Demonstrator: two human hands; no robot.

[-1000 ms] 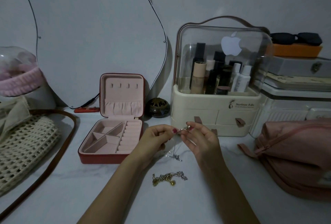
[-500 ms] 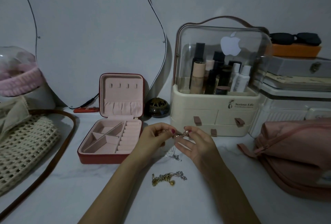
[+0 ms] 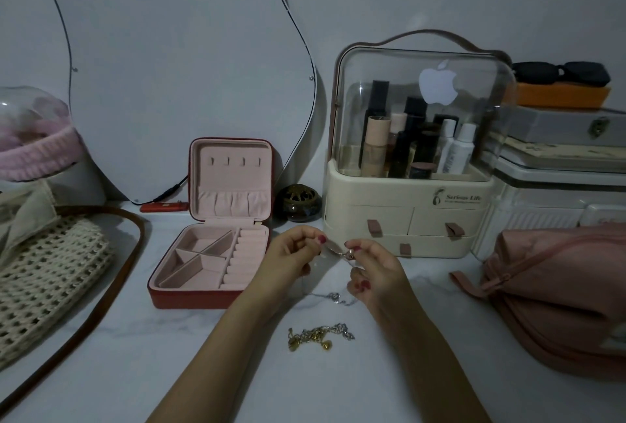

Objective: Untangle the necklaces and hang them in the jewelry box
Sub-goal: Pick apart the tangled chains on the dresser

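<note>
I kept both hands, left hand (image 3: 294,255) and right hand (image 3: 374,272), pinching the silver necklace (image 3: 335,297) ends raised mid-worktop so its chain hung free of the tangled pile (image 3: 320,336), jewelry box (image 3: 216,246) open for hanging.

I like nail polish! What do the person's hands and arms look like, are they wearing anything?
Both forearms are bare, with no sleeves, watch or bracelets showing. The left hand and right hand have short nails painted dark red. I can't see any rings.

Your forearms are bare, no sleeves showing; your left hand (image 3: 288,255) and right hand (image 3: 376,275) wear dark red nail polish.
</note>
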